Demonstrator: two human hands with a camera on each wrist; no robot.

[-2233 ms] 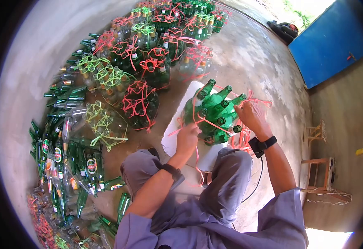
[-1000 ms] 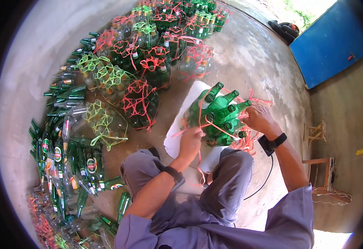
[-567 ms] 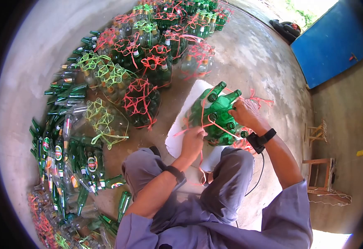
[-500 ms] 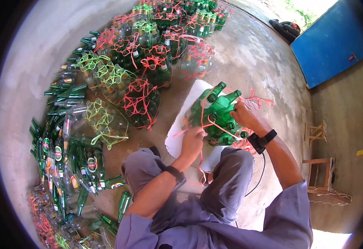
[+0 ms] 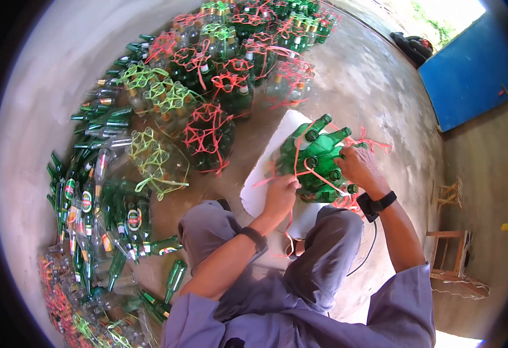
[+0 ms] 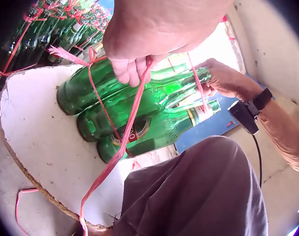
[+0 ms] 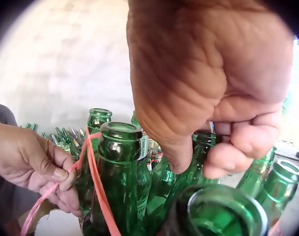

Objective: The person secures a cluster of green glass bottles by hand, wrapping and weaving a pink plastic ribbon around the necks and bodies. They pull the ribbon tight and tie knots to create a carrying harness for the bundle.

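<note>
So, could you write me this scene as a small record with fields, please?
Left hand: pinches the thin red plastic string beside the bottle bodies
Right hand: fingers curled at the bottle necks; what they hold is hidden
Work piece: bundle of green glass bottles, wrapped with the string, tilted on a white round board
Around: tied bottle bundles and loose green bottles on the concrete floor

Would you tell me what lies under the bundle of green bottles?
A white board on the concrete floor; its bare edges show around the bundle. The patch directly beneath the bottles is covered, so anything there is hidden.
</note>
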